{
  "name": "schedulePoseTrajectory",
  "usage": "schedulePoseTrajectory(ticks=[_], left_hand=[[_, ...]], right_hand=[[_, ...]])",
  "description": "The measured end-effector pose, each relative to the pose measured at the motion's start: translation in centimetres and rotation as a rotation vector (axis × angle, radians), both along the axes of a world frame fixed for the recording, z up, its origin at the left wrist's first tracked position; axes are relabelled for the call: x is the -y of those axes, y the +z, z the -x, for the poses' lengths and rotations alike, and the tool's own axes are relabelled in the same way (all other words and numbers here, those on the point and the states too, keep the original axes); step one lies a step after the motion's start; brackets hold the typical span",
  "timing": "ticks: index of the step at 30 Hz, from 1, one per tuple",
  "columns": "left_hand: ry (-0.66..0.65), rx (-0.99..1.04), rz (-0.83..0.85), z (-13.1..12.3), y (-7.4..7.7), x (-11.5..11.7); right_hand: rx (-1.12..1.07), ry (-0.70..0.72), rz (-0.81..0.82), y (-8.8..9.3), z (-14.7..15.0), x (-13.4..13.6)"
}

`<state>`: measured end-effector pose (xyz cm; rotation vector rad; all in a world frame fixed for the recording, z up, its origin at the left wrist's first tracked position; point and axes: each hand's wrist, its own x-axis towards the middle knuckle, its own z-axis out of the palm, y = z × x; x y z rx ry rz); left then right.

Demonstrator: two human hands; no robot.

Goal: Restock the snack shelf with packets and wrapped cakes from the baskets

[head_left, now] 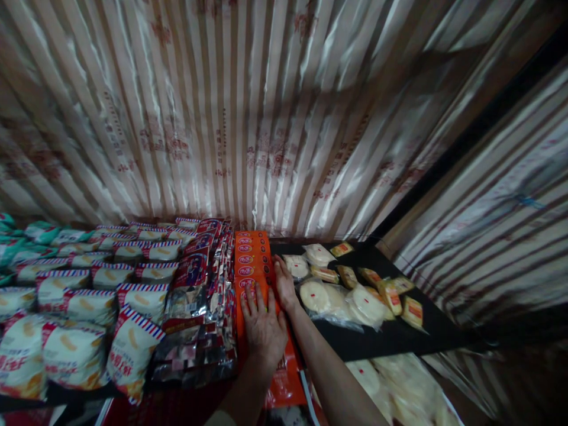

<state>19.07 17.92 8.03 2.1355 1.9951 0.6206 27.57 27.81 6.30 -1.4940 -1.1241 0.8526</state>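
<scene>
Fingers spread, my left hand lies flat on top of a long strip of orange snack packets with round pink-and-white logos. My right hand is against the right side of these packets, its fingers stretched out toward the back. Neither hand is wrapped around anything. Directly left of the orange packets stands a thick row of dark red and clear snack packets. To the right of my right hand are clear bags of round white wafers.
White snack bags with striped tops fill the left side, with green bags behind. Small yellow packets lie on the black shelf. More bagged wafers sit below at front right. Striped sheeting hangs behind.
</scene>
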Motion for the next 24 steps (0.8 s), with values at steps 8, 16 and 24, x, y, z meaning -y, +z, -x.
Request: schedulePoseTrajectory(ticks=[8,16,24], left_hand=[[0.000,0.000,-0.028,0.0,-0.5,-0.1],[-0.055,-0.054,-0.029,0.0,-2.3,-0.3],[-0.065,-0.175,-0.064,-0.2,-3.8,-0.5]], right_hand=[[0.303,0.068,-0.039,0.4,0.3,-0.2],[0.950,0.362,-0.080,2.8,5.4,-2.5],[1.092,0.388,0.082,2.1,6.7,-6.1]])
